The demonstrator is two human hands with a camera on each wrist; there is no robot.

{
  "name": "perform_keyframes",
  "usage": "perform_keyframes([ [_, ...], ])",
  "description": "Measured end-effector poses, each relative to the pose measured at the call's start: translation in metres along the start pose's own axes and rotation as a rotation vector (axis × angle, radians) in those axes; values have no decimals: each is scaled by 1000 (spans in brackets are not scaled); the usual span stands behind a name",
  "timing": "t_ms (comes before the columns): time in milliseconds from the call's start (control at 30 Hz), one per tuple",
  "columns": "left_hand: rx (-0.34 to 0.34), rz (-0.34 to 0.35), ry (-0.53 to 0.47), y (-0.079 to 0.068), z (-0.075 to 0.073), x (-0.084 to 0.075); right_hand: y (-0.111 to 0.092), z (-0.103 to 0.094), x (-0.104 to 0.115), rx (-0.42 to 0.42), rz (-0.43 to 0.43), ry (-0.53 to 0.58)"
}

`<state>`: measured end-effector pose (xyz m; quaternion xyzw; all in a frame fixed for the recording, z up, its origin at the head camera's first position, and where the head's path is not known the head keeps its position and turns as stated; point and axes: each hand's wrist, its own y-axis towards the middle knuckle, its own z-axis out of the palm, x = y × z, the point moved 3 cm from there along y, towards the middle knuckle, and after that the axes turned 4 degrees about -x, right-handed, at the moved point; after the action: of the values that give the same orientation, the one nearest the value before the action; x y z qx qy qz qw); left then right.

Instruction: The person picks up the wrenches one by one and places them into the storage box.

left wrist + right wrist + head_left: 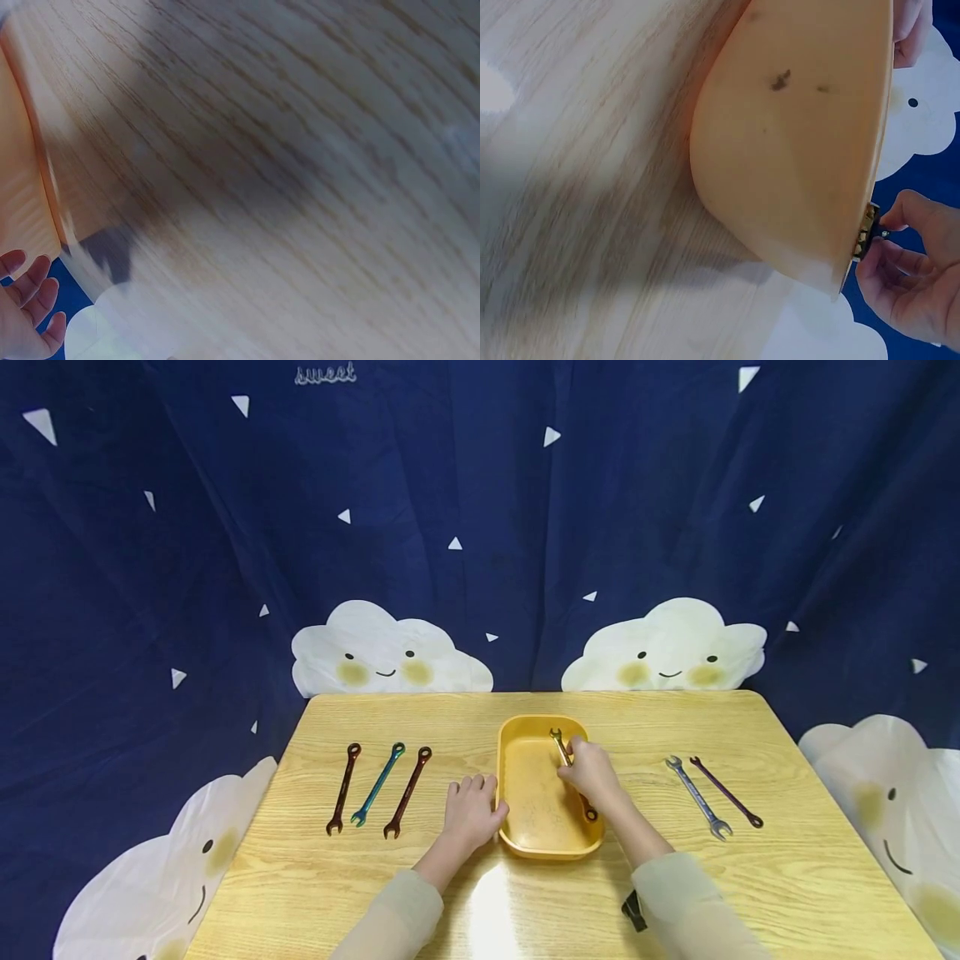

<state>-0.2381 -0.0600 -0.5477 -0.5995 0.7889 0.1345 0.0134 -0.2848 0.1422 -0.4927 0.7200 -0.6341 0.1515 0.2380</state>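
Observation:
In the head view, my right hand [592,772] pinches a gold-coloured combination wrench [557,741] near its middle, over the right side of a yellow-orange tray [536,852]. The wrench's open end points to the far side and its ring end lies toward the near right corner. From the right wrist, the thumb and fingertips grip the wrench [866,232] beside the tray rim [881,142]. My left hand [472,814] rests at the tray's left wall, thumb at the rim. Its fingers [41,300] look loosely bent in the left wrist view.
On the left of the wooden table [300,877] lie a dark red wrench [343,789], a teal wrench [378,783] and another dark red wrench [407,793]. A silver wrench [699,797] and a thin purple wrench [726,792] lie on the right. A blue curtain [510,485] hangs behind.

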Motion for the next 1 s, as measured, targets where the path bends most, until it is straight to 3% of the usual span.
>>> perform_keyframes([
  [733,-4,-2,2,0,1,1,3,33,10,-15,41,30],
  [1000,-10,-10,-2,-1,2,3,2,49,12,37,124,93],
])
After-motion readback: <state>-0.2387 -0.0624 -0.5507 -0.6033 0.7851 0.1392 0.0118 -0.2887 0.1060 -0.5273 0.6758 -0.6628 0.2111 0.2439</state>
